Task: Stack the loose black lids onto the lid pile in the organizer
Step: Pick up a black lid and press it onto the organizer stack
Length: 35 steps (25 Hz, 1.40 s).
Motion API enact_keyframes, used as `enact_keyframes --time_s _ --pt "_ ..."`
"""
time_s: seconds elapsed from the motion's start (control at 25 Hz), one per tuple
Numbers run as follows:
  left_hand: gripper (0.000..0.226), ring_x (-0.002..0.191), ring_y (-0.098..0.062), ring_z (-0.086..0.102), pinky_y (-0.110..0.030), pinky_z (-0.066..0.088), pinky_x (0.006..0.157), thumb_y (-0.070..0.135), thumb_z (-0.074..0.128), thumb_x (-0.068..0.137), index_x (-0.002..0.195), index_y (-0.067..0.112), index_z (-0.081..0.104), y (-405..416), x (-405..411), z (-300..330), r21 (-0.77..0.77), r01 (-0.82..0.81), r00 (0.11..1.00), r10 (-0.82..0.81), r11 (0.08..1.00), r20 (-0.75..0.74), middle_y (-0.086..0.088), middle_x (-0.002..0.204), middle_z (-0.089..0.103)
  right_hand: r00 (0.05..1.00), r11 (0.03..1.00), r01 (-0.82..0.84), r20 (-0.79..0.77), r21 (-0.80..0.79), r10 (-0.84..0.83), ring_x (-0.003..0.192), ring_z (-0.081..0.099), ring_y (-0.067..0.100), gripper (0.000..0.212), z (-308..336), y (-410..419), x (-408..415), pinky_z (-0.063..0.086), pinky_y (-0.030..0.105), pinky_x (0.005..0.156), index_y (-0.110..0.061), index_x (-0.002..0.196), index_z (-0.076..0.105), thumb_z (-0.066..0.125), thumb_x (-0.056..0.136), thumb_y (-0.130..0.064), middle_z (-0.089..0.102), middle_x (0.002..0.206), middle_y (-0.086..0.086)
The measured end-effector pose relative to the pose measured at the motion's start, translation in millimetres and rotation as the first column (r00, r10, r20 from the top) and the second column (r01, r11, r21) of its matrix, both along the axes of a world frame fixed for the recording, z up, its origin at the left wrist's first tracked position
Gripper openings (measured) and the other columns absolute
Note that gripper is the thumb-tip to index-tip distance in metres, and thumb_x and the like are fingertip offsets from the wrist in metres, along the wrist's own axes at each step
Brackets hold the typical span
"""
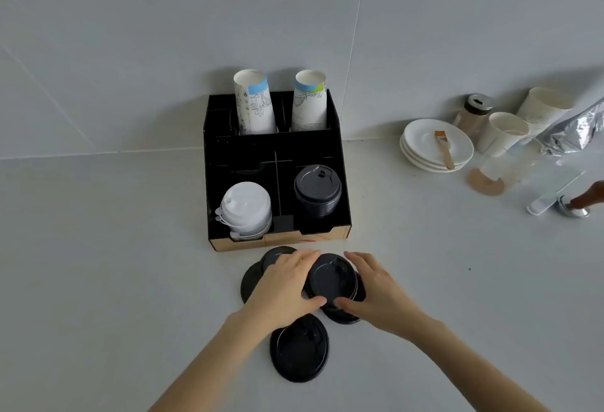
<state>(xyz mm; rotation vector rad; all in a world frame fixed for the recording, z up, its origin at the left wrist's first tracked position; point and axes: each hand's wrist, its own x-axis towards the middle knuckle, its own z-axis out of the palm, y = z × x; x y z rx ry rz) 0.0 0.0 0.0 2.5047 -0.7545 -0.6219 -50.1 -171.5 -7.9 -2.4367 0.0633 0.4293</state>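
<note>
**Gathering loose lids before transfer**

Both hands, left (pixel 284 284) and right (pixel 376 290), grasp a short stack of lids (pixel 331 280) between them, fingers (pixel 302 261) curled round its rim, just in front of the organizer (pixel 277 241). More loose lids (pixel 299 349) lie flat on the counter (pixel 98 248), nearer than the organizer. Judged next: lift the stack, centre it over the lid pile (pixel 317 192) in the organizer's front right compartment, press to nest. Lids are round, thin, matte black plastic.
</note>
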Motion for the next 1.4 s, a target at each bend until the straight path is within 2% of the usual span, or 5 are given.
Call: enact_keyframes --time_s 0.2,0.4,0.88,1.12,1.4 --pt "0.078 0.138 -0.022 0.016 -0.04 0.019 0.113 0.038 0.057 0.081 0.14 0.024 0.007 -5 1 -20 0.106 0.016 0.999 -0.02 0.994 0.033 0.004 0.153 0.013 0.999 1.0 -0.01 0.033 0.029 0.009 0.124 0.038 0.021 0.078 -16 -1 2 0.042 0.034 0.102 -0.022 0.136 0.019 0.066 0.075 -0.029 0.021 0.142 0.001" --pt "0.075 0.137 -0.021 0.017 -0.039 0.017 0.113 0.035 0.054 0.083 0.14 0.023 0.006 -11 1 -32 0.126 -0.002 0.998 -0.007 0.992 0.067 0.003 0.153 0.014 0.996 0.997 0.014 0.082 0.073 -0.02 0.117 0.042 0.02 0.073 -27 3 4 0.044 0.027 0.096 -0.019 0.135 0.022 0.065 0.075 -0.022 0.027 0.135 0.004" --pt "0.075 0.131 -0.017 0.027 -0.035 0.027 0.11 0.036 0.062 0.078 0.138 0.021 0.018 -4 8 -7 -0.113 -0.073 0.991 0.085 0.991 0.102 0.003 0.145 0.027 0.978 0.987 -0.015 0.208 0.162 -0.02 0.12 0.039 0.013 0.067 1 -6 12 0.027 0.008 0.092 -0.022 0.132 0.03 0.067 0.076 -0.019 0.037 0.136 -0.004" --pt "0.075 0.129 -0.016 0.028 -0.029 0.025 0.108 0.038 0.063 0.078 0.137 0.019 0.021 -4 28 15 -0.216 -0.092 0.972 0.134 0.972 0.191 0.001 0.144 0.029 0.949 0.989 -0.039 0.315 0.143 -0.008 0.118 0.036 0.006 0.063 25 -11 33 0.018 -0.013 0.084 -0.021 0.132 0.033 0.066 0.078 -0.019 0.036 0.138 -0.003" --pt "0.075 0.128 -0.018 0.031 -0.036 0.031 0.109 0.039 0.064 0.077 0.137 0.018 0.023 -15 64 25 -0.258 -0.206 0.941 0.263 0.944 0.212 -0.001 0.142 0.032 0.929 0.989 -0.026 0.37 0.147 -0.03 0.118 0.042 0.01 0.054 36 -17 77 0.02 -0.013 0.084 -0.018 0.128 0.039 0.063 0.08 -0.014 0.039 0.136 -0.001"
